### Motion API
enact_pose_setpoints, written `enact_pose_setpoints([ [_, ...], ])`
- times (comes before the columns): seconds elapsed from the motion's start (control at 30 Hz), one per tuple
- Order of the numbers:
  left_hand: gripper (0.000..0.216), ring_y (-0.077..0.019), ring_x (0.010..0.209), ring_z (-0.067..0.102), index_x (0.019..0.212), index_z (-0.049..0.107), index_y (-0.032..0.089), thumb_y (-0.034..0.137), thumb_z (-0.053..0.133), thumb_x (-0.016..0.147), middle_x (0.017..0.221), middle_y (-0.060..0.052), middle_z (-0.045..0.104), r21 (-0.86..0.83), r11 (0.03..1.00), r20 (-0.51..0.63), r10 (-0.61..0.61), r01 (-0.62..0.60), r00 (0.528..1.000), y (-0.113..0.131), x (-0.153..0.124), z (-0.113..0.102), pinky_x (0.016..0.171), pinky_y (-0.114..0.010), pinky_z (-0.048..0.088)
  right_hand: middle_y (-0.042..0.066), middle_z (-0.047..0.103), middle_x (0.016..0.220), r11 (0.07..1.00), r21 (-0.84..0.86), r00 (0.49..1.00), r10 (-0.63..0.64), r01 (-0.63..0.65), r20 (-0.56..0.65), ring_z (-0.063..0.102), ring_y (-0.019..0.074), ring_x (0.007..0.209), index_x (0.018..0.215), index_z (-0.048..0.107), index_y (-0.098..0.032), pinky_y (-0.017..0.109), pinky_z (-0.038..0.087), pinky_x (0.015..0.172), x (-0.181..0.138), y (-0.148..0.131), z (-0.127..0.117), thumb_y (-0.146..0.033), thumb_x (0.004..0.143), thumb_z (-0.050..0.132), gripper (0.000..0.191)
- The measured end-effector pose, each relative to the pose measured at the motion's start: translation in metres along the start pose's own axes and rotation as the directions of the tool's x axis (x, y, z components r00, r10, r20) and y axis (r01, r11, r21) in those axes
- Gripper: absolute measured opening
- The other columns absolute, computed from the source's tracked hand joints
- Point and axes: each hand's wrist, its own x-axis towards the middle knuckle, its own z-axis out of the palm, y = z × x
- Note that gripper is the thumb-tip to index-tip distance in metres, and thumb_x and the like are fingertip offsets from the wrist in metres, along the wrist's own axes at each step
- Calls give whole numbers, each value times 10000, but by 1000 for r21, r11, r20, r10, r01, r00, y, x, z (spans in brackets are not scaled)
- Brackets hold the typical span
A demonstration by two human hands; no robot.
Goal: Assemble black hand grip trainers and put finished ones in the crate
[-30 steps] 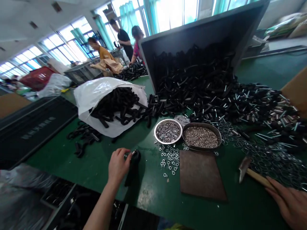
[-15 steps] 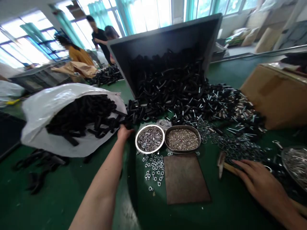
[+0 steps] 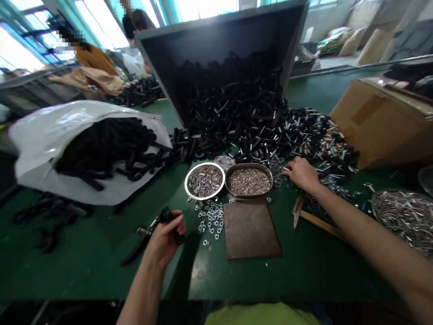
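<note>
My left hand (image 3: 165, 235) is closed around a black curved handle-like part (image 3: 166, 215), held above the table left of the small metal rings (image 3: 212, 216). A long black piece with a metal fitting (image 3: 144, 235) shows beside that hand; whether it belongs to the same part I cannot tell. My right hand (image 3: 302, 175) reaches to the loose thin rings (image 3: 278, 174) right of the oval tin (image 3: 248, 181) of small metal pieces. Its fingertips are pinched together, and what lies between them is too small to make out. Below the right forearm lies a hammer (image 3: 314, 217).
A brown square plate (image 3: 252, 230) lies in front of a round metal bowl (image 3: 187, 183) of small parts. Behind, a grey bin (image 3: 223, 40) spills black parts. A white sack (image 3: 40, 135) lies left, a cardboard box (image 3: 379, 122) right. Several people are in the background.
My left hand has come back from the sack's mouth toward me, now holding a black part. The right hand has let go of the hammer and moved up to the rings. The view has shifted.
</note>
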Motion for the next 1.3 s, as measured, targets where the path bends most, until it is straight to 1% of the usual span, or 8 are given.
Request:
enact_pose_setpoints([
  [0.1,238,-66,437,404,810,636,137,310,731,677,483,63,440,370,926,-14,93,-81,996,-19,-16,-9,441,-186,324,184,607,958,998,61,1000,8,-9,14,533,335,1010,895,662,-90,399,415,729,-3,-6,-5,-436,839,526,376],
  [0.23,212,-154,655,578,829,689,158,351,644,753,688,-26,628,784,586,79,234,-205,969,-37,-21,-17,627,-258,426,170,654,935,970,239,998,43,-51,37,611,280,911,1018,612,-97,385,442,731,-30,-27,-22,-526,838,458,490],
  [0.43,195,-188,830,615,846,684,199,119,534,751,901,-65,655,950,157,208,325,-270,922,-48,-8,-8,737,-274,440,76,690,842,699,701,978,-9,-144,210,640,188,741,929,647,-197,289,494,638,-104,-87,-37,-434,780,601,283],
  [0.6,265,-203,871,607,851,649,210,49,491,712,899,-50,654,935,0,344,252,-356,904,-44,-2,-11,743,-277,438,6,607,653,479,842,946,-63,-250,317,573,138,585,914,611,-193,263,474,545,-146,-115,-29,-426,792,600,263],
  [0.77,214,-208,878,610,915,676,195,140,551,751,895,-58,675,823,344,337,347,-453,875,-38,-23,2,815,-320,446,-15,570,645,237,889,887,-161,-391,433,544,110,560,949,618,-188,253,448,540,-168,-136,-22,-395,831,574,242],
  [0.93,246,-181,712,644,860,670,151,287,732,665,753,-34,681,340,937,162,30,-85,986,-41,-62,45,722,-309,493,-8,593,703,114,914,886,-224,-389,405,537,101,553,813,643,-193,251,448,526,-172,-165,-32,-331,712,707,183],
  [1.07,238,-140,654,621,786,661,145,241,785,607,691,-5,661,149,988,235,-73,38,969,-50,-79,66,672,-260,484,3,597,745,55,931,898,-247,-362,364,538,106,581,732,644,-192,245,449,507,-168,-177,-39,-320,675,733,166],
  [1.3,172,-148,696,606,738,684,159,249,772,622,742,-21,680,293,948,277,43,-126,960,-48,-76,67,665,-250,467,-8,616,703,-14,877,870,-140,-480,474,565,111,623,814,648,-186,248,465,586,-164,-173,-29,-307,678,738,204],
])
